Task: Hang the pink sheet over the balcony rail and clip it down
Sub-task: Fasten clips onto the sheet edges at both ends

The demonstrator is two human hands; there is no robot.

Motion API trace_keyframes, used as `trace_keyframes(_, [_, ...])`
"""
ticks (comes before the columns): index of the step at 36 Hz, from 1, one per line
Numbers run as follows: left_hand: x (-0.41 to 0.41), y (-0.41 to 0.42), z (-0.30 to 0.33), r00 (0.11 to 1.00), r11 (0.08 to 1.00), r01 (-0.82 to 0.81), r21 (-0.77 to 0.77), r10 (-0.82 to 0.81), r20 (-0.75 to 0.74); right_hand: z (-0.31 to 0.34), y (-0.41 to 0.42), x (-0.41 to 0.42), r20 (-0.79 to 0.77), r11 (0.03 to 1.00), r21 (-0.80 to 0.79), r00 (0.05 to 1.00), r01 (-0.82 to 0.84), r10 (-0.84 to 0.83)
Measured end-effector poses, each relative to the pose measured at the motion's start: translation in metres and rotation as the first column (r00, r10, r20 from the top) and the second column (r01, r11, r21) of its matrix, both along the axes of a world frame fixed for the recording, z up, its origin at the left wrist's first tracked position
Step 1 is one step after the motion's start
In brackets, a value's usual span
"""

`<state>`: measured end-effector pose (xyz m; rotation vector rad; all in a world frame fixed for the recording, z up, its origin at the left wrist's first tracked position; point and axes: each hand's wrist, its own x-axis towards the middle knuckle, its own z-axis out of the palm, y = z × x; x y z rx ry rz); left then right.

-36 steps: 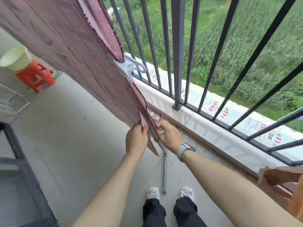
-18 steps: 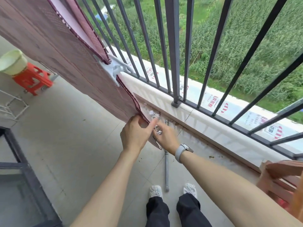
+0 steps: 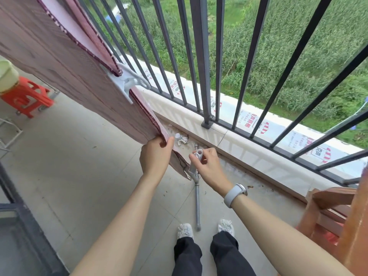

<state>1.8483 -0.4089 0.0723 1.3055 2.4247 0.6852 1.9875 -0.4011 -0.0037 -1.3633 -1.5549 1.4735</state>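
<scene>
The pink sheet (image 3: 65, 62) is hung in front of the dark balcony railing (image 3: 201, 62), on the inner side. Its long axis runs from the upper left of the view down to the lower middle, and its lower corner is pointed toward the floor near the person's hands. Two layers of the sheet are seen, and their dark stitched edges are joined by a large white clip (image 3: 129, 82), which is fastened about halfway along the edge, just beside the bars.

The edge of the sheet near its lower corner is pinched by the left hand (image 3: 155, 156) between the thumb and the curled fingers. A second clip (image 3: 194, 162), grey-white, is grasped by the right hand (image 3: 209, 166); its ring ends are pointed up and its other end is touching the tip of the sheet's corner. Whether it is already biting the cloth cannot be told. Both forearms are stretched forward and downward, and a grey watch (image 3: 235, 194) is worn on the right wrist.

On the floor a grey metal rod (image 3: 197, 206) is laid between the two white shoes (image 3: 185, 231), directly under the hands. Some small litter (image 3: 181, 138) is seen near the low wall (image 3: 249, 148) under the railing. A red plastic stool (image 3: 25, 96) with a pale basin (image 3: 7, 76) on it is placed at the left, well apart from the sheet. A wooden chair (image 3: 338, 216) is standing at the right. Green field plants (image 3: 298, 56) are seen behind the bars.
</scene>
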Motion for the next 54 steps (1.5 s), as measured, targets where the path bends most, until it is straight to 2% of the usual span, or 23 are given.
trace_keyframes(4, [-0.002, -0.001, 0.004, 1.0, 1.0, 0.027, -0.016, -0.027, 0.009, 0.009, -0.002, 0.006, -0.009, 0.99, 0.088, 0.994, 0.11, -0.109])
trace_keyframes(8, [-0.004, -0.005, 0.007, 0.997, 0.998, 0.049, -0.046, -0.052, -0.063, 0.017, -0.008, 0.008, -0.054, 0.989, 0.108, 0.994, 0.096, -0.091])
trace_keyframes(15, [-0.005, -0.005, 0.013, 0.997, 0.996, 0.064, -0.068, -0.067, -0.04, 0.007, -0.022, 0.005, -0.091, 0.964, 0.2, 0.983, 0.177, -0.161])
trace_keyframes(19, [-0.007, 0.001, 0.011, 0.998, 0.996, 0.055, -0.073, -0.054, 0.023, 0.003, -0.026, -0.003, -0.053, 0.916, 0.309, 0.966, 0.257, -0.254])
trace_keyframes(24, [-0.008, 0.011, 0.008, 0.995, 0.995, 0.042, -0.095, -0.034, 0.089, 0.007, -0.025, -0.014, -0.006, 0.89, 0.32, 0.941, 0.323, -0.34])
trace_keyframes(31, [-0.011, 0.014, 0.004, 0.995, 0.988, 0.066, -0.137, -0.054, 0.087, 0.008, -0.013, -0.042, 0.094, 0.851, 0.41, 0.913, 0.327, -0.397])
trace_keyframes(35, [-0.011, 0.013, 0.008, 0.993, 0.987, 0.101, -0.125, -0.093, 0.073, 0.001, -0.009, -0.05, 0.124, 0.867, 0.362, 0.904, 0.343, -0.41])
trace_keyframes(38, [-0.012, 0.005, 0.012, 0.985, 0.978, 0.167, -0.121, -0.159, 0.07, -0.011, -0.019, -0.048, 0.107, 0.909, 0.283, 0.931, 0.307, -0.348])
trace_keyframes(44, [-0.025, -0.028, 0.0, 0.918, 0.954, 0.298, 0.007, -0.289, 0.27, -0.014, -0.03, -0.04, 0.107, 0.955, 0.206, 0.965, 0.213, -0.239])
trace_keyframes(49, [-0.035, -0.062, -0.032, 0.928, 0.933, 0.359, -0.026, -0.354, 0.118, -0.011, -0.055, -0.025, 0.18, 0.94, 0.259, 0.945, 0.222, -0.273])
trace_keyframes(54, [-0.012, -0.088, -0.059, 0.831, 0.827, 0.555, -0.093, -0.557, 0.005, -0.015, -0.109, 0.009, 0.336, 0.899, 0.324, 0.852, 0.295, -0.401])
